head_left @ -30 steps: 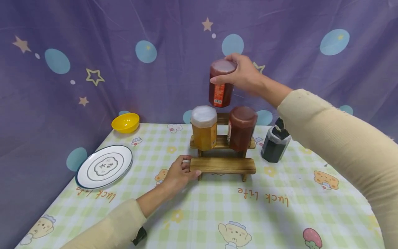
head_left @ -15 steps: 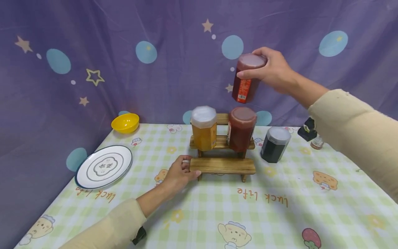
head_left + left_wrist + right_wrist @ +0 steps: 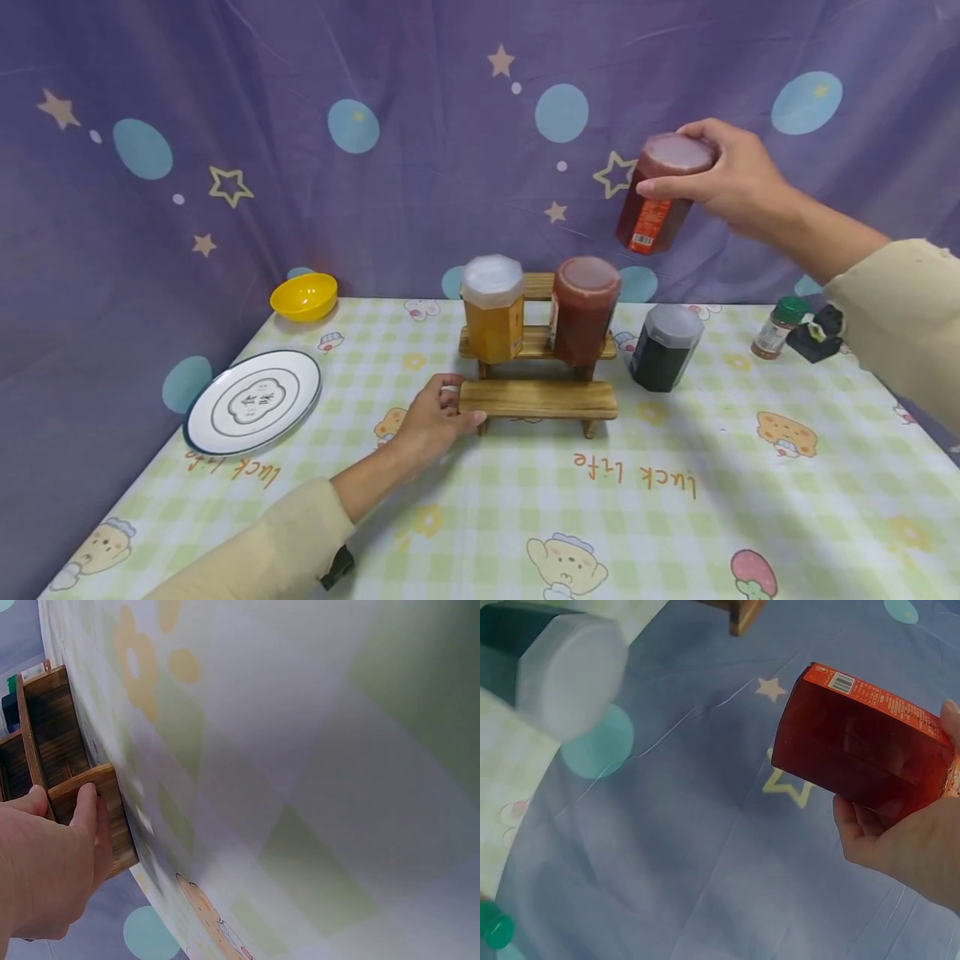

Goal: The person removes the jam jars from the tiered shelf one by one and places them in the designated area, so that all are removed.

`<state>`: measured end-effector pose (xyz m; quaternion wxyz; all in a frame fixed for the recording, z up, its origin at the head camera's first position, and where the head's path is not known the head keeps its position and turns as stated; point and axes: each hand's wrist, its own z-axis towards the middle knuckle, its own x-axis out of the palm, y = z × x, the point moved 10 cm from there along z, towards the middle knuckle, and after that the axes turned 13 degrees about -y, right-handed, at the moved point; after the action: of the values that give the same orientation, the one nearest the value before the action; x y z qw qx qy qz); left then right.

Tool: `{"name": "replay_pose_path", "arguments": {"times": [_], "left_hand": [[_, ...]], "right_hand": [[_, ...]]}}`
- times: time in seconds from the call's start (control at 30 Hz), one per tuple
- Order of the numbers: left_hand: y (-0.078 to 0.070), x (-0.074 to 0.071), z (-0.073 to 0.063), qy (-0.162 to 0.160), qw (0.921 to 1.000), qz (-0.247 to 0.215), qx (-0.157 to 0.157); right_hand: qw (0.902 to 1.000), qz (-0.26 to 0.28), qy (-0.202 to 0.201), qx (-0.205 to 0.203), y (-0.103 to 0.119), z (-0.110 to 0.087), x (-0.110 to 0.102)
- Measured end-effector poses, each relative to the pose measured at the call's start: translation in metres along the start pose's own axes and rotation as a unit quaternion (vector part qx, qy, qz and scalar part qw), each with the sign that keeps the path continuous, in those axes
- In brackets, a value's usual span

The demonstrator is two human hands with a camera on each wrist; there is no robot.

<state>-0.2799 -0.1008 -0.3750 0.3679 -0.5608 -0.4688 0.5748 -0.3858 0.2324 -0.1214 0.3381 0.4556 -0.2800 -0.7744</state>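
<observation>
My right hand [image 3: 738, 175] grips a dark red jar [image 3: 663, 200] near its top, held in the air over the back right of the table and slightly tilted. The right wrist view shows the same red jar [image 3: 862, 742] from its base, with an orange label and barcode. My left hand [image 3: 435, 421] holds the left end of the lowest step of a wooden tiered rack [image 3: 536, 400]; in the left wrist view its fingers [image 3: 86, 802] lie along the rack's end. On the middle step stand a yellow jar [image 3: 495, 312] with a white lid and a second red jar [image 3: 587, 312].
Right of the rack stands a black jar [image 3: 663, 350] with a grey-white lid. A green-capped spice bottle [image 3: 776, 329] and a small black object [image 3: 817, 337] are farther right. At left lie a white plate [image 3: 300, 375] and a yellow bowl [image 3: 303, 297]. A purple curtain [image 3: 420, 208] hangs behind.
My right hand has carried the red jar rightward, from above the rack to above the black jar, tilting it a little. The spice bottle has come into view. My left hand stays put.
</observation>
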Motion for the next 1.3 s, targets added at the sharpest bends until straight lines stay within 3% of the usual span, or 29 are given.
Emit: {"name": "replay_pose_path", "arguments": {"times": [0.3, 0.5, 0.67, 0.8, 1.1, 1.3], "left_hand": [[0.001, 0.0, 0.0, -0.002, 1.0, 0.0, 0.003], [0.004, 0.0, 0.0, 0.002, 1.0, 0.003, -0.001], [0.005, -0.001, 0.0, 0.004, 1.0, 0.007, 0.0], [0.004, -0.002, 0.0, -0.001, 1.0, 0.006, 0.002], [0.003, -0.002, 0.001, -0.001, 1.0, 0.002, 0.004], [0.002, -0.002, -0.001, 0.006, 0.9999, -0.005, 0.007]], "right_hand": [[0.9975, -0.068, 0.002, 0.021, -0.032, -0.015, -0.028], [0.9967, -0.073, 0.012, 0.034, -0.059, -0.034, -0.045], [0.9929, -0.102, -0.003, 0.062, -0.087, -0.048, -0.06], [0.9925, -0.105, -0.012, 0.061, -0.102, -0.056, -0.07], [0.9905, -0.12, -0.027, 0.061, -0.131, -0.076, -0.073], [0.991, -0.094, 0.001, 0.095, -0.158, -0.093, -0.059]]}}
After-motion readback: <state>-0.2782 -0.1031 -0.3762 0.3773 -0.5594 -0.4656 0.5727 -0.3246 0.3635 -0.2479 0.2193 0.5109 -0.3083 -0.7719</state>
